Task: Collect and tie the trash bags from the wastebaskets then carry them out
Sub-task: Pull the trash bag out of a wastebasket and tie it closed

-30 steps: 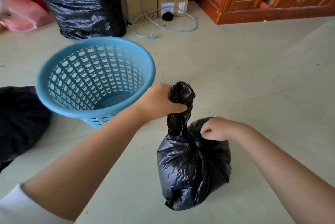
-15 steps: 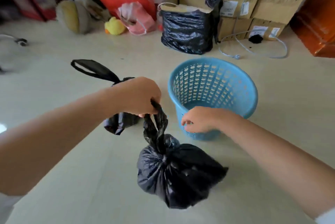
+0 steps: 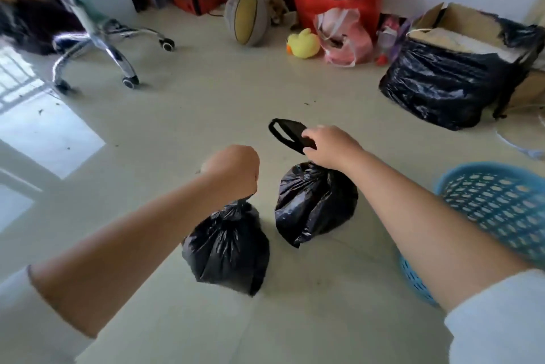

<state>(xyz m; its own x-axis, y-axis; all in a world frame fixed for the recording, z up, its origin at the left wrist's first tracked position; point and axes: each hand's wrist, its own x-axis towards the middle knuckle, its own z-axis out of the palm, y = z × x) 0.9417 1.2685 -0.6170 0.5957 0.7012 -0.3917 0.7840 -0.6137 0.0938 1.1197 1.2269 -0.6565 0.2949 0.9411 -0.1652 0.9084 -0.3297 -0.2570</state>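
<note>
Below, two bulging black trash bags [image 3: 227, 242], necks gathered in both hands [image 3: 233, 169]

Glossy crinkled black plastic bags [image 3: 227, 242], smooth pale floor tiles [image 3: 206, 104], blue plastic basket [image 3: 495, 204].

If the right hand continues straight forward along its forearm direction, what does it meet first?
Probably only bare floor. The right hand, gripping a black bag's handle loop, points up-left toward the ball, which lies far off; depth is unclear.

We see two small black trash bags, the near bag [image 3: 227, 245] and far bag [image 3: 314, 205], gathered at their necks, side by side beside the blue wastebasket [image 3: 498, 216].
</note>
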